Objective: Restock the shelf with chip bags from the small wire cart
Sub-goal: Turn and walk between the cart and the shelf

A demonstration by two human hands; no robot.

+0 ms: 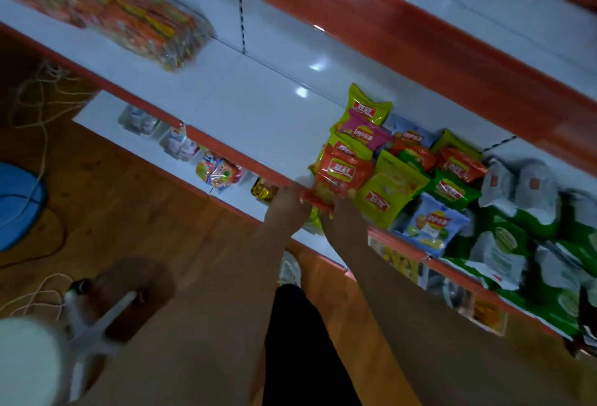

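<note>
An orange chip bag (340, 176) lies at the front edge of the white shelf (245, 105), at the left end of a row of chip bags. My left hand (286, 208) grips its lower left corner. My right hand (342, 219) holds its lower right edge. Behind it stand a yellow-green bag (366, 105) and a pink bag (363, 132). To its right lie yellow bags (387, 192), green bags (452, 190), orange bags (460, 164) and a light blue bag (433, 223). No wire cart can be made out in the head view.
Large green and white bags (517, 244) fill the shelf's right end. A wrapped multipack (129, 14) lies at the shelf's left. Small packets (219, 173) sit on the lower shelf. A red shelf rail (387, 27) runs above. Cord (38, 95) and a blue object (19, 205) lie on the wooden floor.
</note>
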